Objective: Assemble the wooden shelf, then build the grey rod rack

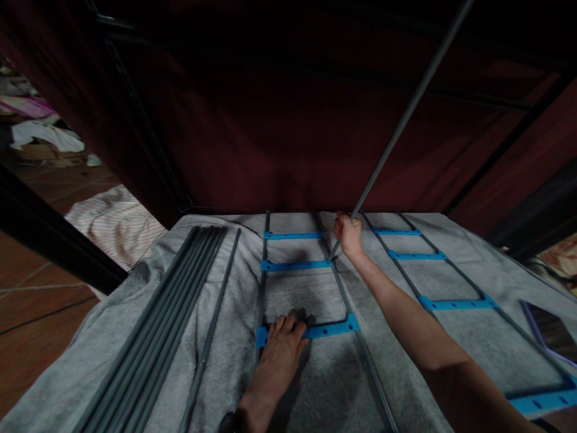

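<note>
A long grey pole (408, 114) rises at a slant, with my right hand (348, 233) wrapped around it near its lower end. The pole's bottom tip meets the right end of a middle blue crossbar (295, 265). My left hand (283, 346) has its fingers curled over the left part of a nearer blue crossbar (331, 329), which lies in the frame on the cloth. This frame is made of grey poles and blue crossbars. Its farthest crossbar (293, 236) lies beyond both hands. My left palm and fingers hide part of the nearest crossbar.
Several grey poles (157, 325) lie side by side at the left, with a single pole (214, 319) beside them. A second frame with blue crossbars (457, 304) lies at the right, near a phone-like dark device (552, 331). Grey cloth (238, 385) covers the surface; a dark red curtain (270, 138) hangs behind.
</note>
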Tool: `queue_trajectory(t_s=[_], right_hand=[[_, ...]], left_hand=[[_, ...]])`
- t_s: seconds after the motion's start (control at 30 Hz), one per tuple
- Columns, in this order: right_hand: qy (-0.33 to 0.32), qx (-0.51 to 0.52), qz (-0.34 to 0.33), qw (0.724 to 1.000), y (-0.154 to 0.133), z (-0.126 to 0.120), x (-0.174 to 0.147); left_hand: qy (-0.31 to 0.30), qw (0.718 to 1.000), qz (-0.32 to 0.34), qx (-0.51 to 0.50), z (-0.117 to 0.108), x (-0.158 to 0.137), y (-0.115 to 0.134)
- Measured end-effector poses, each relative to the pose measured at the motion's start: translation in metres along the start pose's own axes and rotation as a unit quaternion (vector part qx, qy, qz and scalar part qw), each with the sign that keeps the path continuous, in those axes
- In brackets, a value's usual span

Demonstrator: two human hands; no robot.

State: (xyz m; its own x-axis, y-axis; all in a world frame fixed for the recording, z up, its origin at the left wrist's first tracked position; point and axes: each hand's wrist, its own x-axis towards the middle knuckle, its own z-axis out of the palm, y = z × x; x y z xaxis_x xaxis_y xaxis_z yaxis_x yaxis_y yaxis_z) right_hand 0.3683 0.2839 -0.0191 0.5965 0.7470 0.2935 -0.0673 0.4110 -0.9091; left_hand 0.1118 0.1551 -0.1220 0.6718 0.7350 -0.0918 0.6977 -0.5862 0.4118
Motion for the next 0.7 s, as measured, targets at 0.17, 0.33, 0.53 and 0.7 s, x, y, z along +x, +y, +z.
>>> queue_trajectory(t_s=[0.17, 0.33, 0.53, 0.7], right_hand=[[-0.075, 0.021, 0.03, 0.997, -0.005, -0.001, 0.001], [-0.088, 0.03, 0.042, 0.995, -0.008, -0.007, -0.004], [-0.108, 0.027, 0.035, 0.993, -0.007, -0.01, -0.006], [-0.001, -0.016, 0.018, 1.0, 0.0, -0.01, 0.002]], left_hand=[[-0.018, 1.0, 0.001, -0.002, 0.001, 0.002, 0.0], [-0.011, 1.0, 0.002, 0.0, 0.002, 0.001, -0.001], [-0.015, 1.0, -0.004, 0.014, 0.003, 0.002, 0.0], [0.0, 1.0, 0.007, 0.021, 0.012, 0.001, -0.004]])
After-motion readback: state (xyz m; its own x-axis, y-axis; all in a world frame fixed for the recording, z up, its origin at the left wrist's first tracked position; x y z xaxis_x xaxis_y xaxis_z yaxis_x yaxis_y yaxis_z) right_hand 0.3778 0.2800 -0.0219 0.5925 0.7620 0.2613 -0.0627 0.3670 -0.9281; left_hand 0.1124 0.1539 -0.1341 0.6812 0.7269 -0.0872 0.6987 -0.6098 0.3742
